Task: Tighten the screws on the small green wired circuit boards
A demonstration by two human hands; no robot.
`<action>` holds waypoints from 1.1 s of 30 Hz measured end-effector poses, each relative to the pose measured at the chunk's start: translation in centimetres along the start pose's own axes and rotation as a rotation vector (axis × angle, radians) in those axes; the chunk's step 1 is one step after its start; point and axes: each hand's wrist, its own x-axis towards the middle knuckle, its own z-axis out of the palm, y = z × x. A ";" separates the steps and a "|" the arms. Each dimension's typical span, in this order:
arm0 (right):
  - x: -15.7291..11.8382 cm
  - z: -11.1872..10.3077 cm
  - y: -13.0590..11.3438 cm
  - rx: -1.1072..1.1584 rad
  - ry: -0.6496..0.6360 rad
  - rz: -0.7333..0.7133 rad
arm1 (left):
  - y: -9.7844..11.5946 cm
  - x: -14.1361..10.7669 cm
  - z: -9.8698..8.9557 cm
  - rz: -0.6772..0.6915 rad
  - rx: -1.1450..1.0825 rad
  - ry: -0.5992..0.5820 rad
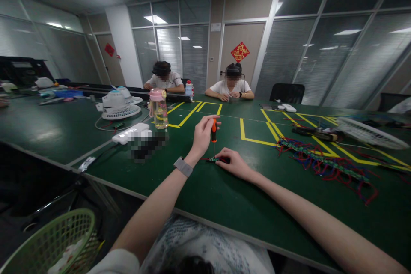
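An orange and black screwdriver (214, 130) stands upright in my left hand (204, 133), its handle between the fingers. Its thin shaft points down at a small green circuit board (212, 160) on the green table (192, 188). My right hand (233, 162) rests on the table at the board's right side, with thumb and forefinger pressed at the board's edge. Red wire runs out from the board's left side. A grey band is on my left wrist.
A pink-lidded bottle (159, 109), a white power strip (131, 132) and small white fans (120, 105) stand left. A long row of wired boards (324, 162) lies right. Two people sit across the table. A green basket (58, 239) is below the left edge.
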 end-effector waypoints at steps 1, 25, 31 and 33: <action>0.0 0.0 0.0 0.000 -0.001 0.001 | -0.1 0.0 0.0 -0.025 -0.047 -0.012; 0.0 0.1 0.0 -0.011 0.008 -0.012 | 0.2 0.0 -0.2 0.040 0.141 0.047; 0.0 -0.1 -0.3 -0.002 0.004 -0.003 | -0.6 0.1 0.0 -0.129 -0.121 -0.026; 0.0 -0.1 -0.3 -0.001 0.003 0.000 | -0.6 0.1 -0.1 -0.091 -0.047 0.000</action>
